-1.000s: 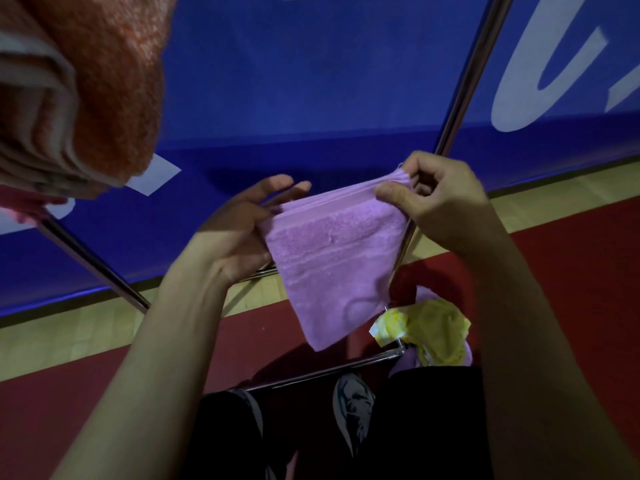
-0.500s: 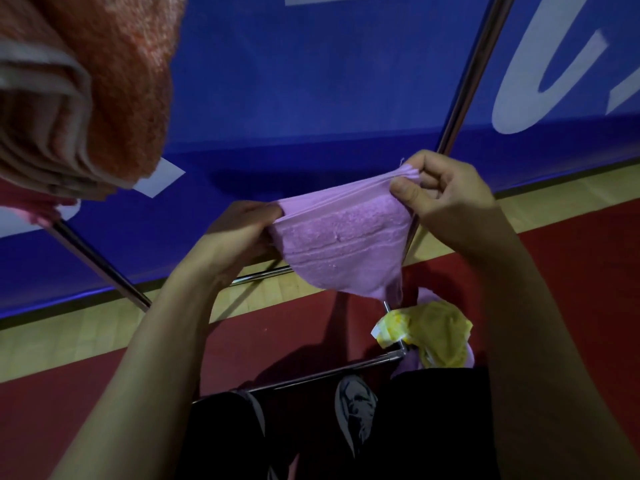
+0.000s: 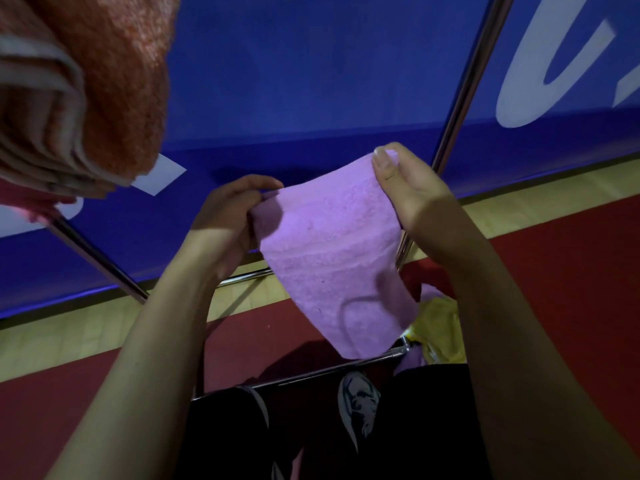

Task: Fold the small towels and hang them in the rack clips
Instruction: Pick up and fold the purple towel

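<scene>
A person holds a purple towel (image 3: 332,258) at the centre of the frame, both hands pinching its top edge — the left hand (image 3: 225,220) gripping the left corner with curled fingers, the right hand (image 3: 405,188) clamping the higher right corner between thumb and fingers. The cloth hangs below them in a loose, tapering fold, its lower tip near a metal rail (image 3: 311,372) of the rack at lower centre. Folded orange towels (image 3: 86,88) hang at the upper left of the frame; a yellow cloth (image 3: 440,334) lies bunched at lower right, just behind the purple one. No clip is clearly visible.

The step in hand appears to be squaring the fold before hanging. To do it well, the two corners probably need levelling — the right sits higher than the left — and the layered edges should be drawn taut and flush so the clip bites through every layer. A slack or skewed edge could let an inner layer slip free. The soft terry will likely sag unless both pinches hold until it is clipped.
</scene>
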`<state>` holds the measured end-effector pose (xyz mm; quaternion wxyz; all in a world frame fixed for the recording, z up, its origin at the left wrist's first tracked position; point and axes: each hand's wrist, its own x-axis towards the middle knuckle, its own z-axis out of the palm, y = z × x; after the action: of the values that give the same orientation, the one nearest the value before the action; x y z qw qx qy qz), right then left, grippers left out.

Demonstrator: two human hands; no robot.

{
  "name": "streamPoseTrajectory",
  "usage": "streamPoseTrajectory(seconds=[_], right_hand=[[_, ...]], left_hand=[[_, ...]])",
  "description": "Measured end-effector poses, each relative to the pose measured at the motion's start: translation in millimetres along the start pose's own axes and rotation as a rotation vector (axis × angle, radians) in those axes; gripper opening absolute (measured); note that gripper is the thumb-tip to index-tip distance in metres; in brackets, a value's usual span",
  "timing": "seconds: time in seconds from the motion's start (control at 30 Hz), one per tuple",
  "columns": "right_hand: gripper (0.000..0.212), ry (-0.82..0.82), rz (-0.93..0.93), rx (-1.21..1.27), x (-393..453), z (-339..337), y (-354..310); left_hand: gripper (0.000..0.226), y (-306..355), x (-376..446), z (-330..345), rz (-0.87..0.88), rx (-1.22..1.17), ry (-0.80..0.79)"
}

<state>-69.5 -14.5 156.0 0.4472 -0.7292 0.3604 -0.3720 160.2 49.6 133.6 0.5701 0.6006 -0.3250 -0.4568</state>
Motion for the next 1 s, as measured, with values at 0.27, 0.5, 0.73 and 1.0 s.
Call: streamPoseTrajectory(seconds=[0.27, 0.5, 0.73, 1.0], right_hand=[[0.034, -0.215, 0.245, 0.438, 0, 13, 3], [0.044, -0.225, 0.355, 0.819, -2, 12, -10], [0.044, -0.054, 0.414, 0.971, 12, 12, -12], [0.054, 0.005, 0.425, 1.100, 17, -7, -12]], left_hand=[[0.036, -2, -2, 7, -0.166, -0.091, 0.099], [0.023, 1, -3, 5, -0.182, -0.285, 0.050], [0.087, -6, -13, 5, -0.236, -0.351, -0.126], [0.087, -29, -23, -7, -0.148, 0.307, -0.483]])
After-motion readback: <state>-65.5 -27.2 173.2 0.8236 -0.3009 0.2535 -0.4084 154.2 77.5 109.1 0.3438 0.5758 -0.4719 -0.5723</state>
